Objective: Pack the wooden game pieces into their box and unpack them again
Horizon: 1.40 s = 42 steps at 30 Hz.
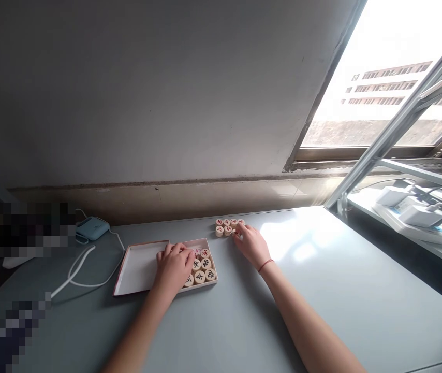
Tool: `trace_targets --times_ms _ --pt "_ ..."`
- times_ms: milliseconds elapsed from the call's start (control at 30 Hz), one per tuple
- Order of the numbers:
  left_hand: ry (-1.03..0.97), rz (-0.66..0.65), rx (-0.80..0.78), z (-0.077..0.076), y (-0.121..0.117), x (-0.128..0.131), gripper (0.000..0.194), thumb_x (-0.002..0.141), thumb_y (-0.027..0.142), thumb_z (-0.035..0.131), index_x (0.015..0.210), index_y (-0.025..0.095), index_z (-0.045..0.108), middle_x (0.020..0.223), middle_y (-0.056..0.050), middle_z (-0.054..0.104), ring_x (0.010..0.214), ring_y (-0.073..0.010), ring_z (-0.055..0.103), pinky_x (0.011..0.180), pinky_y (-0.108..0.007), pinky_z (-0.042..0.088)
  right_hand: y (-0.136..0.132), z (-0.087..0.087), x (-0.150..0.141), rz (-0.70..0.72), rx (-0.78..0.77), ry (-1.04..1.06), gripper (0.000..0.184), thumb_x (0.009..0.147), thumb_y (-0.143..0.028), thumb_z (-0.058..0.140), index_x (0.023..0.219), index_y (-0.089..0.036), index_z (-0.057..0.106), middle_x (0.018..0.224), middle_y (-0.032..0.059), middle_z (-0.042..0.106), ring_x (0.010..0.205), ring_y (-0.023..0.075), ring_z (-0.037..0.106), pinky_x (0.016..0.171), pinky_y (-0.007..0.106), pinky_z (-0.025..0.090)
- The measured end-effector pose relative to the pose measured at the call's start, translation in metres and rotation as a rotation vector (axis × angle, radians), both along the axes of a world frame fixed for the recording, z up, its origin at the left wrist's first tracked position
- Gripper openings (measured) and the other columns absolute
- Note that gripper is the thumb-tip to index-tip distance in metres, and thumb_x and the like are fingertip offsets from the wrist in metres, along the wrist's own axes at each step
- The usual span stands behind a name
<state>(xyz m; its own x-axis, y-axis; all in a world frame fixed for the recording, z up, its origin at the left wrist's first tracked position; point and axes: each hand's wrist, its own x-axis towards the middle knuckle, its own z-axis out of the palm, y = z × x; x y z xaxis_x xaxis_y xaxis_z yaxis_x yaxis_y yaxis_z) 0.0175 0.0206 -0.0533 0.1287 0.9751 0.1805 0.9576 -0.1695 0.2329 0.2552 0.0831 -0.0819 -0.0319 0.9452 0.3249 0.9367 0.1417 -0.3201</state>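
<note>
Head view shows right hand (pixel 252 245) pinching a round piece (pixel 234 232), left hand (pixel 174 260) over the box (pixel 205 285), grip hidden.

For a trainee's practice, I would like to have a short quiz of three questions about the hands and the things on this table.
1. True or false: The left hand is partly over the shallow, white cardboard box.
2. Fill in: On the grey table, the round, pale, wood-like pieces by the right hand show ___ rows.
3. Choose: Who wears the thin, red cord bracelet? A) left hand B) right hand C) both hands

Key: 1. True. 2. Two. 3. B.
</note>
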Motion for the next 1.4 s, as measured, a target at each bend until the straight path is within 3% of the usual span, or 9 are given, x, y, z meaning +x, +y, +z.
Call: trace_targets --times_ms 233,400,600,733,933,1000,1133,1200,1400 --pt "-0.068 0.0 -0.056 0.004 -0.001 0.001 0.026 0.092 0.031 0.043 0.091 0.025 0.069 0.104 -0.004 0.068 0.102 -0.0257 0.053 0.082 -0.04 0.037 -0.007 0.012 -0.01 0.04 0.052 0.077 0.011 0.086 -0.022 0.052 0.095 -0.02 0.059 0.094 0.0074 0.063 0.077 0.0207 0.059 0.065 0.029 0.041" --pt "-0.17 -0.002 -0.054 0.006 0.001 0.002 0.015 0.089 0.03 0.051 0.086 0.025 0.064 0.091 -0.002 0.072 0.099 -0.024 0.055 0.084 -0.041 0.035 -0.024 0.025 -0.038 0.303 0.075 0.155 0.009 0.086 -0.02 0.054 0.094 -0.021 0.058 0.092 0.0072 0.063 0.085 0.0219 0.059 0.071 0.032 0.046" --pt "-0.348 -0.004 0.053 0.011 0.006 -0.004 0.012 0.086 0.032 0.054 0.09 0.025 0.063 0.086 -0.001 0.072 0.09 -0.0209 0.061 0.085 -0.037 0.041 -0.044 0.032 -0.067 0.648 0.147 0.163 0.025 0.084 -0.024 0.062 0.108 -0.022 0.055 0.108 0.0093 0.063 0.098 0.0241 0.056 0.081 0.036 0.047" --pt "-0.521 -0.116 0.067 0.014 0.008 -0.006 0.019 0.087 0.04 0.05 0.086 0.024 0.061 0.083 -0.002 0.07 0.082 -0.0186 0.063 0.079 -0.03 0.047 -0.047 0.029 -0.071 0.661 0.214 0.196 0.013 0.089 -0.02 0.054 0.102 -0.022 0.055 0.102 0.0081 0.066 0.092 0.0219 0.057 0.079 0.035 0.045" --pt "-0.536 -0.147 0.076 0.013 0.007 -0.003 0.024 0.088 0.043 0.048 0.092 0.024 0.062 0.088 -0.002 0.07 0.086 -0.0189 0.064 0.081 -0.031 0.05 -0.042 0.031 -0.067 0.685 0.234 0.302 0.02 0.085 -0.016 0.053 0.103 -0.023 0.056 0.102 0.0062 0.066 0.092 0.021 0.057 0.079 0.034 0.046" --pt "-0.519 -0.145 0.065 0.013 0.006 -0.003 0.025 0.088 0.042 0.047 0.095 0.024 0.063 0.093 -0.003 0.071 0.091 -0.0198 0.064 0.084 -0.032 0.05 -0.035 0.031 -0.059 0.613 0.256 0.333 0.017 0.083 -0.016 0.053 0.099 -0.023 0.057 0.097 0.0057 0.066 0.091 0.0204 0.057 0.08 0.033 0.046" --pt "-0.524 -0.121 0.035 0.016 0.005 -0.006 0.027 0.087 0.041 0.046 0.093 0.024 0.065 0.093 -0.003 0.071 0.094 -0.0209 0.064 0.087 -0.034 0.049 -0.016 0.022 -0.028 0.207 0.257 0.355 0.006 0.081 -0.02 0.051 0.084 -0.022 0.055 0.084 0.0044 0.064 0.079 0.0193 0.057 0.07 0.03 0.044" --pt "-0.523 -0.117 0.037 0.018 0.005 -0.009 0.026 0.088 0.041 0.046 0.092 0.024 0.066 0.092 -0.002 0.071 0.095 -0.0208 0.063 0.086 -0.033 0.049 -0.008 0.015 -0.013 0.073 0.196 0.311 0.003 0.079 -0.022 0.051 0.08 -0.022 0.054 0.081 0.0032 0.064 0.074 0.019 0.056 0.065 0.029 0.042" --pt "-0.499 -0.134 0.073 0.015 0.007 -0.013 0.026 0.089 0.039 0.045 0.089 0.024 0.065 0.091 -0.001 0.072 0.094 -0.0202 0.063 0.084 -0.032 0.049 0.0 -0.001 0.002 -0.028 0.076 0.128 0.009 0.079 -0.019 0.05 0.086 -0.023 0.055 0.084 0.0027 0.066 0.073 0.0193 0.055 0.062 0.027 0.037"
